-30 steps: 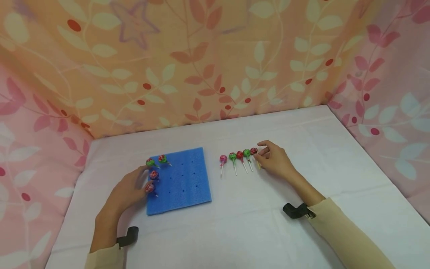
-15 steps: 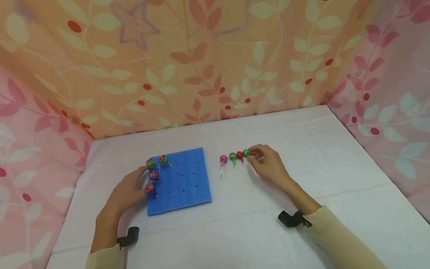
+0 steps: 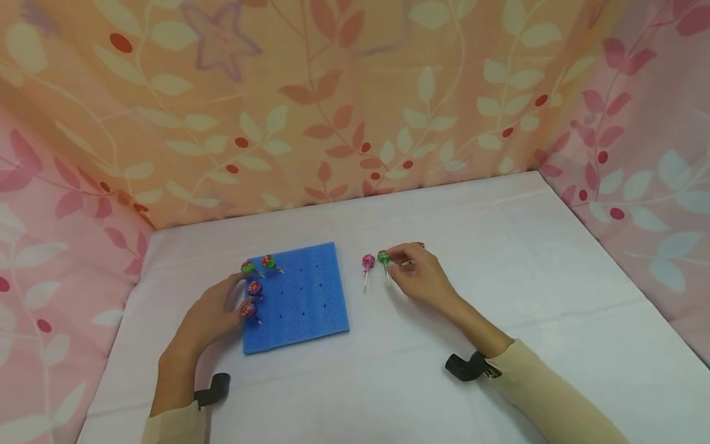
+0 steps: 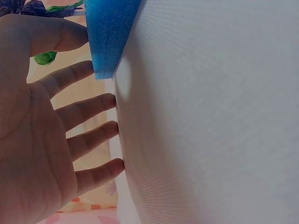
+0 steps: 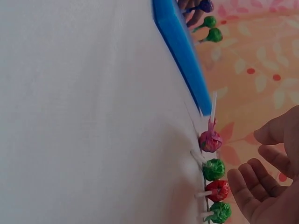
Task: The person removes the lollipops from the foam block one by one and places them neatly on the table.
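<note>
On the white table lies a blue foam block [image 3: 316, 296] with small holes. Two green lollipops [image 3: 269, 261] and two purple-and-red lollipops [image 3: 254, 288] stand in it along its left side. My left hand [image 3: 208, 317] rests at that side, thumb and forefinger at the foam edge [image 4: 105, 42], other fingertips at the tabletop. My right hand [image 3: 421, 276] hovers over a row of loose lollipops, fingers relaxed and holding nothing. A pink lollipop [image 3: 368, 261] and a green lollipop [image 3: 383, 256] show left of it. A red lollipop [image 5: 217, 191] and another green lollipop [image 5: 219, 212] appear in the right wrist view.
A dark lollipop head [image 3: 420, 245] peeks out just behind the right hand. Floral curtains [image 3: 344, 111] enclose the back and both sides of the table [image 3: 333, 394]. A black curved mount [image 3: 466, 367] sticks out from each wrist.
My right hand has moved left along the row, from the dark lollipop at its right end to beside the second lollipop from the left. The left hand and foam stay put.
</note>
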Demonstrator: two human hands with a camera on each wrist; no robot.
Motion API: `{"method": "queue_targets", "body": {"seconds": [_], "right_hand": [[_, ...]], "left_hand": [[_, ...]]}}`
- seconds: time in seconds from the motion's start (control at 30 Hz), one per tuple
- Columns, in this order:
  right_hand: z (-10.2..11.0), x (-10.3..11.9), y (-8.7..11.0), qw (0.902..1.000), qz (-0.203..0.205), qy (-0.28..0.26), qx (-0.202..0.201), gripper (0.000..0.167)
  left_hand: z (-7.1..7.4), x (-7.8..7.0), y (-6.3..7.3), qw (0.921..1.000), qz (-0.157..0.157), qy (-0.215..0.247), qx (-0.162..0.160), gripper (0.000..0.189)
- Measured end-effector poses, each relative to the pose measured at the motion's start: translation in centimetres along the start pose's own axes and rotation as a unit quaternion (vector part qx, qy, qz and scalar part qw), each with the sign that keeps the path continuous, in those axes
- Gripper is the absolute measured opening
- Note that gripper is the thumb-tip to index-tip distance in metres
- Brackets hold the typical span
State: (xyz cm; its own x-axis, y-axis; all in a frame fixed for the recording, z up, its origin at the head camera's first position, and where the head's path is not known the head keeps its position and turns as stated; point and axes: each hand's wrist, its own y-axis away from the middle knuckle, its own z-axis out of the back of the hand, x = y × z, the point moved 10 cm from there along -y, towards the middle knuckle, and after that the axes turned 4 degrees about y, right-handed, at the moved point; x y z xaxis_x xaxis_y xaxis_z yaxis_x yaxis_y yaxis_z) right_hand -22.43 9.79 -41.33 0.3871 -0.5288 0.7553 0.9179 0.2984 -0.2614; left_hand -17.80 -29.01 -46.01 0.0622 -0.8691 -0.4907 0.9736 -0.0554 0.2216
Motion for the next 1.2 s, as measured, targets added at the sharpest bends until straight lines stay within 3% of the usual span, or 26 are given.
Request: {"method": "queue_targets", "body": {"seconds": [0.33, 0.73, 0.93, 1.2], "right_hand": [[-2.4, 2.4, -0.3, 0.9987, 0.022, -0.037, 0.026, 0.033], [-6.0, 5.2, -0.3, 0.9951, 0.046, -0.054, 0.068, 0.032], [-7.7, 6.8, 0.1, 0.9908, 0.073, -0.071, 0.089, 0.032], [-9.5, 8.7, 0.7, 0.9849, 0.108, -0.086, 0.104, 0.03]], "left_hand": [[0.3, 0.3, 0.2, 1.0, 0.009, 0.001, 0.002, 0.071], [0.3, 0.3, 0.1, 0.9999, -0.004, -0.009, -0.008, 0.066], [0.3, 0.3, 0.1, 0.9996, -0.017, -0.015, -0.017, 0.063], [-0.1, 0.4, -0.3, 0.9999, -0.011, -0.006, -0.009, 0.067]]}}
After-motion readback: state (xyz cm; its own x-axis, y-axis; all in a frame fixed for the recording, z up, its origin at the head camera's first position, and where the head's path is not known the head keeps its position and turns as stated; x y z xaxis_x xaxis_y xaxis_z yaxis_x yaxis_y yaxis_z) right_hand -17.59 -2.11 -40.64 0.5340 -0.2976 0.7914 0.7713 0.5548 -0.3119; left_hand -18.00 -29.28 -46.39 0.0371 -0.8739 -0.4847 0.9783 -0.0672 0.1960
